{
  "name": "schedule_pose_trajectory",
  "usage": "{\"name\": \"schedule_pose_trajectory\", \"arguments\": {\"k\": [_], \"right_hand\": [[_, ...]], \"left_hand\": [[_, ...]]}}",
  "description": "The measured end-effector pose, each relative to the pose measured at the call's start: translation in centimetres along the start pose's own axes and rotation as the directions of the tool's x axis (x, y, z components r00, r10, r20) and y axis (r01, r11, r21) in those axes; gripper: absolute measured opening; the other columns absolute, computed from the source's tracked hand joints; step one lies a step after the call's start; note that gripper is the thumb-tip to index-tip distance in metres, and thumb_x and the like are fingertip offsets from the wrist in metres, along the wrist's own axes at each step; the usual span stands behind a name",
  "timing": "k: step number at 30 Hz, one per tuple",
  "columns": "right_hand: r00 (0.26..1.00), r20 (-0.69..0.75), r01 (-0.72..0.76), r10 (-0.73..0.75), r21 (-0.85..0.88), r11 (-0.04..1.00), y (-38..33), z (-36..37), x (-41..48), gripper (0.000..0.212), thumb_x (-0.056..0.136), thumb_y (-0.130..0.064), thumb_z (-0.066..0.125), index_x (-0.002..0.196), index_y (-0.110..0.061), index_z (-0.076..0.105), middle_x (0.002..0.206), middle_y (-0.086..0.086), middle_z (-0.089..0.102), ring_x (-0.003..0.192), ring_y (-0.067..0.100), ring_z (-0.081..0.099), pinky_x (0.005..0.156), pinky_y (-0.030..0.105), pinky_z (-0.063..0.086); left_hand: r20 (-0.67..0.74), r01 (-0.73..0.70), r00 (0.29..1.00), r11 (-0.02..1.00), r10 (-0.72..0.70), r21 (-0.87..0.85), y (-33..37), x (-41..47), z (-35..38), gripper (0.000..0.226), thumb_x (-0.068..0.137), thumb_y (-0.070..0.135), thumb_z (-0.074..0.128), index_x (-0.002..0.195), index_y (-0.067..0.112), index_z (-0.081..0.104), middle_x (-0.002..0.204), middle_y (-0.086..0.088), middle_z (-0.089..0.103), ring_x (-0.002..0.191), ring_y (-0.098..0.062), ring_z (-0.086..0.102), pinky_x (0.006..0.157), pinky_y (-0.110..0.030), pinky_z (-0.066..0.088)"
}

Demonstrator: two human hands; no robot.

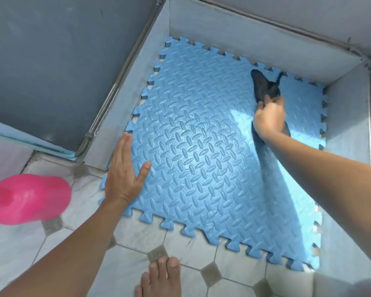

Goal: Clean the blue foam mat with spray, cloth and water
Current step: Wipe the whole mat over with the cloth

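1. Blue foam mat (201,163) lies flat on the tiled floor (137,236), tucked into a grey walled corner (244,35).
2. Left hand (124,170) is spread flat, pressing the mat's left edge.
3. Right hand (269,118) is bunched around a dark cloth (265,85) near the far right corner.
4. Pink bottle (28,198) sits off to the left on the tiles.

A single head-worn wide-angle camera is looking steeply down and forward from above the blue foam mat (201,157), which is filling the middle of the frame. Both forearms are reaching in from the bottom edge toward the mat, so the view is sitting close behind them. Nearer than the mat, bare toes (161,277) are showing on the tiled floor (191,249). Beyond the mat, grey walls (266,37) are bending with the lens. No second view is sharing the scene.
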State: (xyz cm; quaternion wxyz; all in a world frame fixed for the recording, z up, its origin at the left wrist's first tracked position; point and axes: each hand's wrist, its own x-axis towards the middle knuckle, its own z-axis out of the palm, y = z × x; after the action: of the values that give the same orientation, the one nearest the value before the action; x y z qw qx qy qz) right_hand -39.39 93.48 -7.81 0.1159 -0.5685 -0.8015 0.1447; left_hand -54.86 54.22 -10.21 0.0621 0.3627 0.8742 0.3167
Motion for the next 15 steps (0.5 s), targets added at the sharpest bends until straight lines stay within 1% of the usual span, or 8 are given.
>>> {"name": "schedule_pose_trajectory", "arguments": {"k": [2,5,7,9,11,13,14,15], "right_hand": [[0.975,0.024,0.22,-0.221,0.047,0.974,-4.0,1.5,-3.6,0.035,0.106,-0.028,0.041,0.133,-0.011,0.055,0.125,0.013,0.047,0.106,0.025,0.051,0.092,0.034,0.043],[0.8,0.124,0.581,-0.588,0.09,0.809,-7.3,2.7,-10.0,0.038,0.105,-0.03,0.044,0.135,-0.009,0.054,0.115,0.01,0.049,0.095,0.018,0.045,0.081,0.037,0.051],[0.62,0.215,0.748,-0.754,0.126,0.651,-7.5,2.2,-14.4,0.041,0.105,-0.033,0.043,0.139,-0.01,0.052,0.112,0.007,0.05,0.093,0.017,0.048,0.076,0.036,0.055],[0.375,0.324,0.868,-0.869,0.208,0.452,-5.6,1.2,-17.8,0.044,0.107,-0.031,0.044,0.142,-0.006,0.05,0.111,0.008,0.052,0.093,0.018,0.051,0.072,0.032,0.055],[0.088,0.418,0.918,-0.904,0.319,0.237,-2.0,-0.2,-19.4,0.044,0.108,-0.026,0.044,0.146,-0.002,0.046,0.112,0.013,0.053,0.094,0.022,0.052,0.07,0.033,0.053],[-0.105,0.436,0.929,-0.894,0.363,0.067,2.3,-2.0,-18.0,0.044,0.106,-0.015,0.049,0.148,-0.003,0.044,0.118,0.015,0.055,0.097,0.025,0.053,0.075,0.035,0.05],[-0.123,0.433,0.939,-0.893,0.342,0.036,4.0,-2.7,-16.5,0.045,0.103,-0.009,0.052,0.148,-0.005,0.046,0.122,0.015,0.056,0.099,0.026,0.054,0.077,0.035,0.049],[-0.074,0.439,0.956,-0.895,0.288,0.062,5.5,-3.4,-14.5,0.046,0.101,-0.006,0.053,0.147,-0.008,0.049,0.123,0.014,0.058,0.101,0.027,0.056,0.079,0.035,0.05]], "left_hand": [[0.002,0.002,1.0,1.0,-0.002,0.005,0.0,-0.1,0.0,0.089,0.1,0.071,0.026,0.163,0.008,0.023,0.169,-0.012,0.025,0.157,-0.026,0.023,0.127,-0.025,0.013],[0.004,0.012,1.0,1.0,-0.012,0.007,-0.1,-0.1,0.0,0.09,0.099,0.072,0.025,0.163,0.008,0.023,0.169,-0.012,0.026,0.157,-0.026,0.024,0.127,-0.029,0.015],[0.001,0.012,1.0,1.0,-0.012,0.007,0.0,-0.1,0.0,0.089,0.1,0.071,0.025,0.162,0.007,0.024,0.168,-0.012,0.028,0.156,-0.027,0.026,0.126,-0.031,0.017],[-0.003,0.005,1.0,1.0,-0.005,0.015,0.0,-0.1,-0.1,0.088,0.101,0.07,0.024,0.162,0.006,0.024,0.168,-0.013,0.028,0.156,-0.028,0.026,0.126,-0.031,0.018],[-0.003,0.002,1.0,1.0,-0.002,0.024,0.0,-0.1,-0.1,0.088,0.101,0.069,0.024,0.162,0.007,0.024,0.168,-0.013,0.028,0.156,-0.028,0.026,0.126,-0.03,0.017],[-0.001,0.013,1.0,1.0,-0.013,0.027,0.0,-0.1,-0.1,0.087,0.1,0.069,0.024,0.163,0.008,0.024,0.168,-0.012,0.028,0.156,-0.027,0.026,0.126,-0.03,0.016],[0.002,0.019,1.0,1.0,-0.019,0.024,0.1,-0.2,-0.1,0.087,0.1,0.069,0.024,0.163,0.009,0.024,0.168,-0.012,0.028,0.156,-0.027,0.026,0.126,-0.03,0.016],[0.005,0.024,1.0,1.0,-0.025,0.02,0.1,-0.2,-0.1,0.086,0.1,0.068,0.025,0.163,0.009,0.024,0.168,-0.011,0.028,0.156,-0.027,0.026,0.126,-0.032,0.017]]}}
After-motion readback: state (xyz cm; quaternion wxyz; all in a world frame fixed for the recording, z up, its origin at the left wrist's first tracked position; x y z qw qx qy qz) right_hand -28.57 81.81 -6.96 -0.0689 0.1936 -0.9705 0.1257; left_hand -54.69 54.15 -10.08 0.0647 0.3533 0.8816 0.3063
